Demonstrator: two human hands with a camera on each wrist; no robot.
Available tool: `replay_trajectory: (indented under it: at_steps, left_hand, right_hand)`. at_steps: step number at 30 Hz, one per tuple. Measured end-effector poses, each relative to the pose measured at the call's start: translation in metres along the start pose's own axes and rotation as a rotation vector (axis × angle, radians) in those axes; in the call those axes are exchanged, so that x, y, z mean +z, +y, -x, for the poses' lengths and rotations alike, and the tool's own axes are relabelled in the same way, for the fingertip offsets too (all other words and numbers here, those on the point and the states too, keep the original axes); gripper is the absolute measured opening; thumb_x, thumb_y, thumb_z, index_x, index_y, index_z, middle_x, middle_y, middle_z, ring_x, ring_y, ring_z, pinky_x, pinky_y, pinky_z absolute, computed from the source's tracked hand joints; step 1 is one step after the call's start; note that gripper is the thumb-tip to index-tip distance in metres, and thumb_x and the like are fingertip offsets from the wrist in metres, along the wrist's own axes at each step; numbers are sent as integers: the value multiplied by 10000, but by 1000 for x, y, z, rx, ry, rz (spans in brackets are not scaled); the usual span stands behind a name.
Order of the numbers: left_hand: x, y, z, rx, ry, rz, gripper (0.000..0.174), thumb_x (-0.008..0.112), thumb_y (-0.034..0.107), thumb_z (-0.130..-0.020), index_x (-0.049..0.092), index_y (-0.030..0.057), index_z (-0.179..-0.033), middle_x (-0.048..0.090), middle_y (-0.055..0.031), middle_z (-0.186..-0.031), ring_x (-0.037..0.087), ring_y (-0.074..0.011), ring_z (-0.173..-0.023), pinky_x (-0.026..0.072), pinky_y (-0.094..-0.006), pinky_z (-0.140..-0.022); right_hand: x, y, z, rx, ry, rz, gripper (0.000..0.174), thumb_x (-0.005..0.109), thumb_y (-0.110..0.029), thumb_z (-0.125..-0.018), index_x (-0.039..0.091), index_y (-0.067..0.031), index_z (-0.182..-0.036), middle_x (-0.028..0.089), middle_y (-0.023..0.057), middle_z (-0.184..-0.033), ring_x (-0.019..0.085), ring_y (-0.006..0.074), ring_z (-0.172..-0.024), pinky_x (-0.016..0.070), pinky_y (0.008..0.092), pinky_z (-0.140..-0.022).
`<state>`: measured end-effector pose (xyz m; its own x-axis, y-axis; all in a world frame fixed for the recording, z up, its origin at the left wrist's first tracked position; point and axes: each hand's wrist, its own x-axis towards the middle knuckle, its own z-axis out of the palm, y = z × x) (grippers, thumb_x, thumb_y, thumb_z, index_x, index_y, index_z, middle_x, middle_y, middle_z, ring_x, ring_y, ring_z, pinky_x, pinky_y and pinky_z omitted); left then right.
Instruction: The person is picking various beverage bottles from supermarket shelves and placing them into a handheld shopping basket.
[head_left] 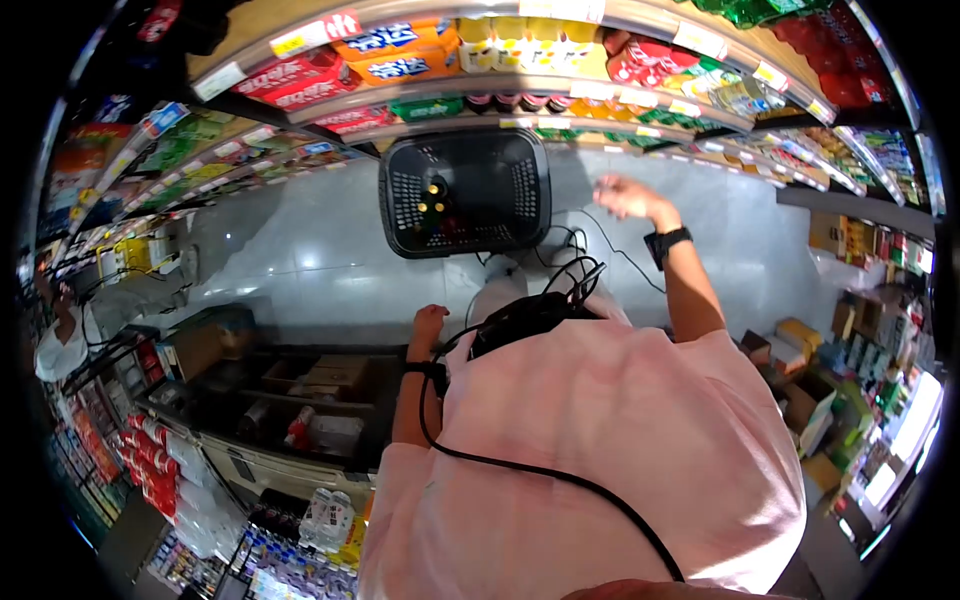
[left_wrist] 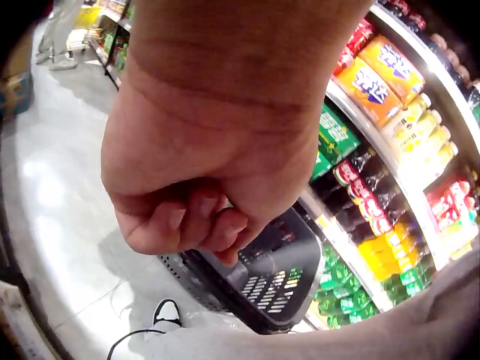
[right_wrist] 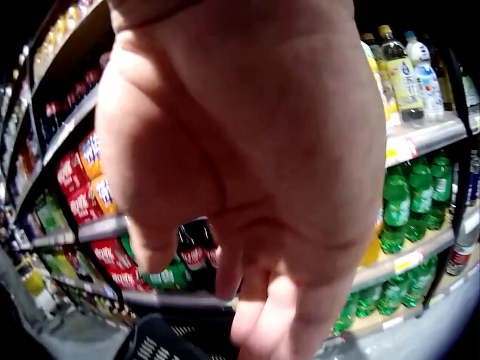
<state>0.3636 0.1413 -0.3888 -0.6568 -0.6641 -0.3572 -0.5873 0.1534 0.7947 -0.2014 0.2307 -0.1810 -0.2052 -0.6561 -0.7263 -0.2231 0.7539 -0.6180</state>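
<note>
A black shopping basket (head_left: 398,235) stands on the floor in front of the person, its side walls slotted. Inside, towards its left end, are several dark bottles with yellow caps (head_left: 433,207). My left hand (left_wrist: 195,187) hangs by the body with fingers loosely curled and nothing in them; the basket lies beyond it, apart from it in the head view. To the right of the basket my right hand (head_left: 627,197) is held out with nothing in it. The right wrist view shows its fingers (right_wrist: 274,311) loosely extended, pointing down in front of the drink shelves.
Shelves ahead hold orange drink packs (head_left: 405,55), cola bottles (left_wrist: 367,191) and green bottles (right_wrist: 420,195). A dark bin with cartons (head_left: 325,380) stands at left behind the person. Open boxes (head_left: 805,405) fill the right. Cables (head_left: 575,265) hang at the waist; another person (head_left: 70,335) is far left.
</note>
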Motion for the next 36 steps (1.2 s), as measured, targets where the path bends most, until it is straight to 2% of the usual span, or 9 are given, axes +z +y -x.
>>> replay_trajectory:
  at_steps: [2,4,6,8,12,14,16,23,36]
  left_hand:
    - [0,-3,-19,-137,-188,-53,246,622,274,-898,725,55,-858,680,-120,-731,631,-262,-631,494,-392,-594]
    - [-1,6,-41,-271,-374,-114,187,642,229,-881,716,57,-877,696,-125,-788,654,-268,-672,513,-390,-617]
    - [-2,18,-69,-532,-414,-67,313,637,335,-871,722,45,-786,672,-138,-698,649,-296,-686,494,-424,-649]
    - [1,8,-96,-512,-413,12,289,653,330,-856,722,54,-804,691,-154,-752,668,-336,-748,513,-446,-694]
    - [38,-63,-170,-220,-171,-268,271,617,305,-911,725,57,-923,723,-178,-896,685,-374,-839,533,-465,-735]
    - [51,-87,-219,-219,-213,-294,263,592,294,-923,718,72,-982,709,-209,-979,649,-433,-966,516,-514,-807]
    - [57,-87,-270,-378,-243,-390,245,568,242,-900,695,74,-1023,706,-207,-1028,655,-405,-994,516,-491,-880]
    - [131,-234,-342,-381,-413,-626,366,473,147,-926,554,91,-1279,583,-268,-1303,601,-429,-1162,499,-509,-968]
    - [123,-203,-374,-478,-790,-724,372,517,150,-942,610,131,-1301,585,-182,-1359,557,-344,-1252,455,-407,-1035]
  right_hand:
    - [36,37,28,328,-106,40,381,663,-377,-926,646,-70,-1150,707,77,-964,670,206,-812,555,352,-671]
    - [75,117,35,229,13,449,425,673,-392,-907,659,-56,-1165,714,138,-1015,683,309,-866,546,411,-754]
    - [109,149,63,292,-6,360,524,653,-453,-886,655,-7,-1162,683,249,-1119,642,418,-1045,501,457,-915]
    - [148,248,81,-15,-31,276,550,652,-473,-878,647,-7,-1170,682,248,-1113,631,424,-1061,498,463,-914]
    - [192,166,111,425,86,194,473,588,-362,-935,568,-59,-1298,545,275,-1337,520,452,-1219,455,487,-977]
    - [237,204,122,481,142,444,528,577,-365,-940,507,-3,-1318,562,283,-1272,544,521,-1106,472,534,-919]
    - [254,249,138,92,-54,811,551,561,-369,-951,459,-13,-1358,501,291,-1323,513,538,-1126,460,569,-929]
    - [256,191,120,569,31,519,623,591,-344,-926,374,-49,-1431,477,235,-1360,511,459,-1168,467,533,-959]
    - [250,206,117,593,7,535,636,604,-318,-929,378,-13,-1440,485,232,-1370,487,434,-1216,430,496,-1018]
